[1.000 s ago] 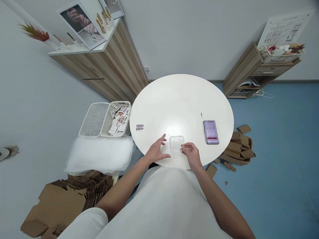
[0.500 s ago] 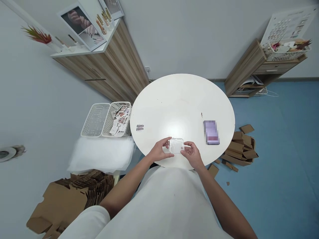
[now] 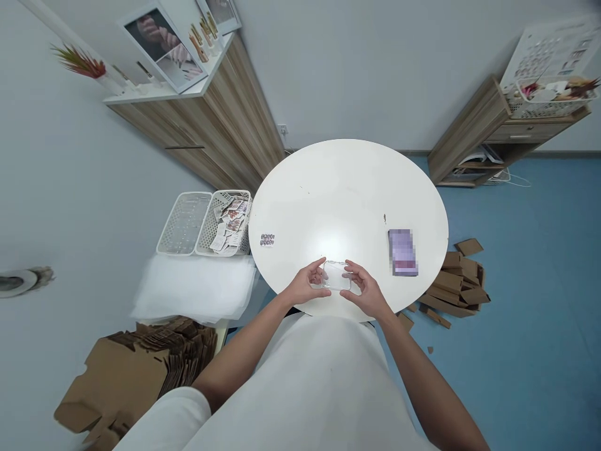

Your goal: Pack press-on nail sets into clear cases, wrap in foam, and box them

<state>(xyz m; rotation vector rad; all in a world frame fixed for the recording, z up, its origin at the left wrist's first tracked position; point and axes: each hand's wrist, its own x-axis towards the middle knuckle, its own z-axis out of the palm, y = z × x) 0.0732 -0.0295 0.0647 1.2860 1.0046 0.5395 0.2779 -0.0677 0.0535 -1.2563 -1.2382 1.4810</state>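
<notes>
A small clear plastic case [image 3: 337, 276] is held over the near edge of the round white table [image 3: 347, 188]. My left hand [image 3: 308, 285] grips its left side, thumb and fingers closed on it. Gripping the right side of the case in the same way is my right hand [image 3: 365, 289]. A small sheet of dark nail pieces [image 3: 267, 239] lies on the table's left part. A purple box [image 3: 402, 252] lies on the right part of the table.
Two white mesh baskets [image 3: 184, 222] stand left of the table, one holding several paper packets, above a white sheet. Flattened cardboard [image 3: 136, 369] is piled at the lower left, with more cardboard pieces [image 3: 457, 285] on the blue floor to the right. Wooden cabinets line the wall.
My left hand was open beside the case a second ago; it has closed on the case's left side. Both hands have drawn the case slightly toward me.
</notes>
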